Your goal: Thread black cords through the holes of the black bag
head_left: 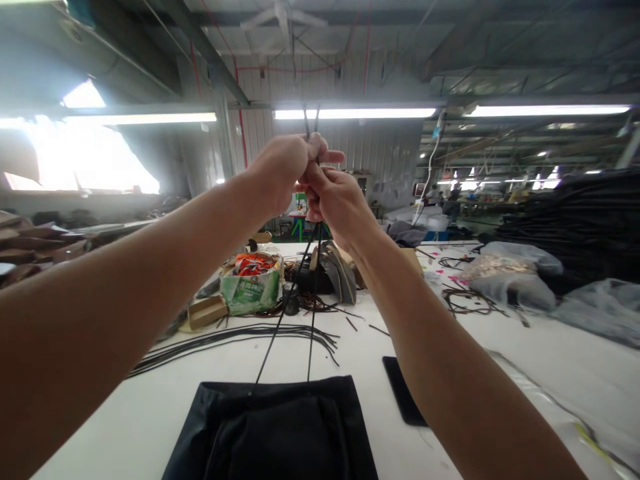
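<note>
Both my hands are raised together at the middle of the view, closed round a thin black cord [279, 327]. My left hand [286, 167] pinches it from the left, and two short cord ends stick up above the fingers. Just below and to the right, my right hand [336, 200] has its fingers curled on the same cord, touching the left hand. Two taut strands run down to the top edge of a black fabric bag [280, 433], which lies at the front of the white table [130, 420]. My fingers hide where the strands meet.
Several loose dark cords [240, 335] lie behind the bag. Farther back are a green bag with orange items [253, 290] and an open cardboard box [207, 312]. A black phone-like slab [403, 393] lies beside my right forearm. Clear plastic bags [520, 277] sit at right.
</note>
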### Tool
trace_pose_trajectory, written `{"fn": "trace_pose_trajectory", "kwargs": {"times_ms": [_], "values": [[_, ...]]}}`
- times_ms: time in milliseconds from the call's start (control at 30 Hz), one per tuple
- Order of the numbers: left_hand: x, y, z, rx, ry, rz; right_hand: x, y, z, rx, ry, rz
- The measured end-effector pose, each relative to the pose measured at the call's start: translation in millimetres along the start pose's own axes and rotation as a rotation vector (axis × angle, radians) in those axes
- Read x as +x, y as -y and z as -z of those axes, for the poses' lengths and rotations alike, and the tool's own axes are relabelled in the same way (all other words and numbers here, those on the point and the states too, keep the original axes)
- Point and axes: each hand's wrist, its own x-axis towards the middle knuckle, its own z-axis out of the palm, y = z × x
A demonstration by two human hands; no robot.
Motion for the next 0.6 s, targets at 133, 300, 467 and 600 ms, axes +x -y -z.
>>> {"fn": "trace_pose_trajectory", "kwargs": {"times_ms": [133, 300, 467, 600], "values": [[-7.1, 11.8, 14.3, 0.005, 0.103, 0.037, -28.6, -25.9, 11.5, -0.379, 0.049, 0.078], [-47.3, 60.7, 65.4, -0.137, 0.079, 0.191, -162.4, -147.4, 38.1, -1.110, 0.063, -0.138], [-60.7, 63.5, 106.5, -0.275, -0.162, 0.192, -245.2, -267.5, 67.2, -0.945, 0.795, -0.730], [-44.5, 25.8, 119.9, -0.352, -0.183, 0.062, -221.1, -270.6, 52.6, -1.104, 0.843, -0.776]]}}
